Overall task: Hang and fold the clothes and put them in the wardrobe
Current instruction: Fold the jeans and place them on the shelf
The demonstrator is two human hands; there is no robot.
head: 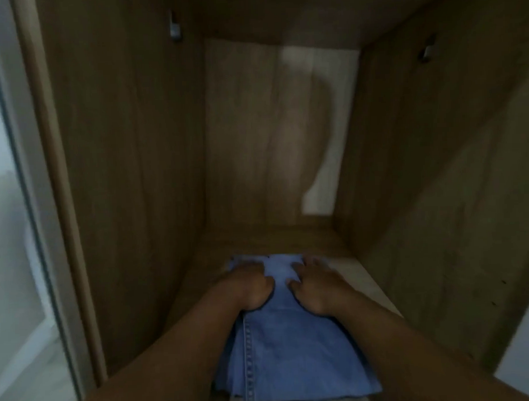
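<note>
Folded blue jeans (292,346) lie on the wooden shelf (276,242) inside the wardrobe, their stitched seam running toward me. My left hand (248,286) rests palm down on the far left part of the jeans. My right hand (315,284) lies flat on the far right part with its fingers spread. Both forearms reach in from the bottom of the view. Neither hand grips the cloth; both press on top of it.
The wardrobe compartment has a left wall (130,163), a back panel (270,134) and a right wall (430,164) close around the shelf. A small metal fitting (174,28) sits high on the left wall, another fitting (426,52) on the right. A pale frame (25,178) stands at far left.
</note>
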